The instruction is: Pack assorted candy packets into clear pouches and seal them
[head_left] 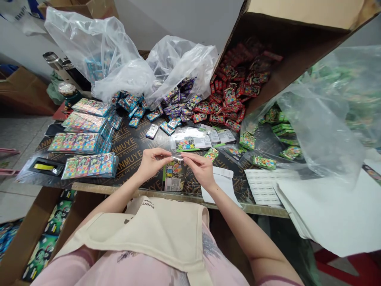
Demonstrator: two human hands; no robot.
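Observation:
My left hand (pixel 154 162) and my right hand (pixel 200 167) meet over the front middle of the table, thumbs and fingers pinching the top edge of one clear plastic packet. Below my fingers the packet (pixel 174 183) shows a dark printed front with a green strip and a pale label. Beyond my hands lie more flat dark packs in clear film (pixel 190 143). A small green box (pixel 211 154) is right of my right fingers. Under my right wrist is a white paper sheet (pixel 218 182).
Stacks of wrapped colourful packs (pixel 89 166) stand at left. Blue boxes (pixel 139 112), purple boxes (pixel 180 109) and red boxes (pixel 229 103) spill from plastic bags and a tipped carton (pixel 294 18). Green boxes (pixel 282 129) sit in a bag at right, near label sheets (pixel 263 186).

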